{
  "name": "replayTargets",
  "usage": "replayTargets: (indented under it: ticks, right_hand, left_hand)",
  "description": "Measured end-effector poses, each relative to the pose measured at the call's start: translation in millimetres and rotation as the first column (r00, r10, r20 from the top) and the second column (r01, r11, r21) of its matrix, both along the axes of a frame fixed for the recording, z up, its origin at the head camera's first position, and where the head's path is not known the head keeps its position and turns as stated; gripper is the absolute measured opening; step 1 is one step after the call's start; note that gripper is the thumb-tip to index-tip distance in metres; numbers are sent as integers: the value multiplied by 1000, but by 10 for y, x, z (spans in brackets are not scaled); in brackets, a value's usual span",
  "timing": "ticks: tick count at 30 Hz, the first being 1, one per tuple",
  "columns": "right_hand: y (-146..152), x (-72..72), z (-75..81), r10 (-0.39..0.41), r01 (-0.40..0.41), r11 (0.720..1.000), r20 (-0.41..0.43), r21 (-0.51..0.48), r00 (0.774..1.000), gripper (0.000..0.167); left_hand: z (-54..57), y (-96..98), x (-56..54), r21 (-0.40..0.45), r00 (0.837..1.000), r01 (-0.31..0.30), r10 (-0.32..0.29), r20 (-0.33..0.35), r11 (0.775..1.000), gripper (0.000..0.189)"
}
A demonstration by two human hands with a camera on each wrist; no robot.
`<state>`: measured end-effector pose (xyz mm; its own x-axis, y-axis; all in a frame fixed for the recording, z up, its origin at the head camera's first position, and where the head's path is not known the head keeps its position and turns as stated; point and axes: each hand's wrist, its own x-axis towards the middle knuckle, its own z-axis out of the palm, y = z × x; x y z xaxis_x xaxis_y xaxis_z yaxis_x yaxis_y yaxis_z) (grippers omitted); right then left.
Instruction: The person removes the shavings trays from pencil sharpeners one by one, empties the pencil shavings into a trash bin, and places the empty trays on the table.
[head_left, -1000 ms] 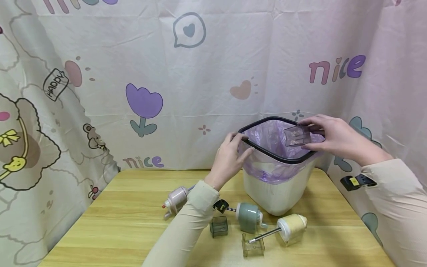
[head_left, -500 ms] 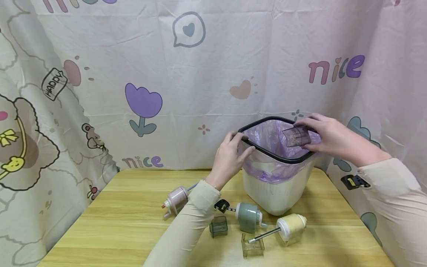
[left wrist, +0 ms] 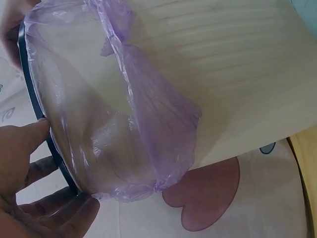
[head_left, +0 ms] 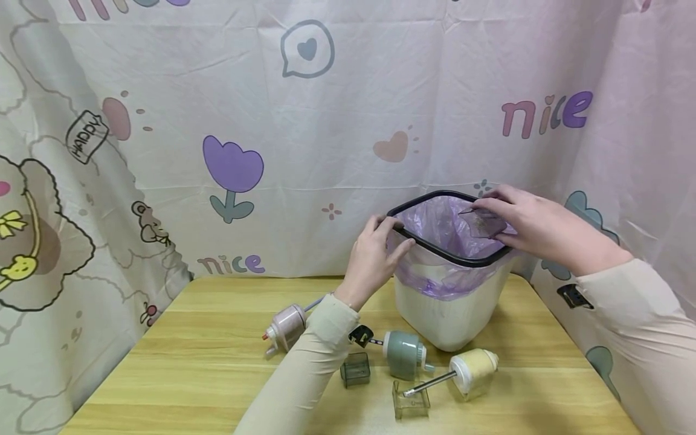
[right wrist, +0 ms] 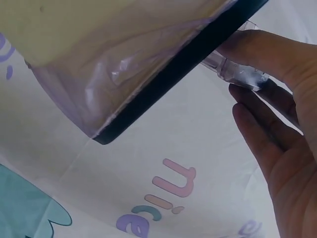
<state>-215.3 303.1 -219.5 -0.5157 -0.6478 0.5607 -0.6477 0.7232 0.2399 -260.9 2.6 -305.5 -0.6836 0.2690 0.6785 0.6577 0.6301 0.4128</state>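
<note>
A white trash bin [head_left: 448, 320] with a black rim and a purple liner [head_left: 429, 223] stands at the table's back right. My left hand [head_left: 371, 263] grips its rim on the near left side; the left wrist view shows thumb and fingers [left wrist: 74, 213] on either side of the rim. Over the bin's mouth, my right hand [head_left: 544, 228] pinches a see-through sharpener shavings box [head_left: 485, 225], tilted toward the liner. Some pale bits show in that box. From the right wrist, the bin's rim hides part of the box [right wrist: 240, 74].
Three crank pencil sharpeners lie in front of the bin: pink [head_left: 288, 325], green [head_left: 403, 355] and yellow [head_left: 474, 370]. A pencil [head_left: 435, 383] sticks out of the yellow one, above an olive see-through box [head_left: 411, 408]. A grey see-through box [head_left: 356, 371] lies left of it.
My right hand has turned and tipped the shavings box further down over the bin, moving slightly left. My left hand stays on the rim.
</note>
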Motion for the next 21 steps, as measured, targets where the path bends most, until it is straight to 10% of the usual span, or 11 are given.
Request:
replayTargets:
  ticks: [21]
  right_hand:
    - [-103,-20,22,-11,38,987,-167,158,986,57]
  left_hand:
    - [4,15,4,-1,1000,2,-2,-8,1000,42]
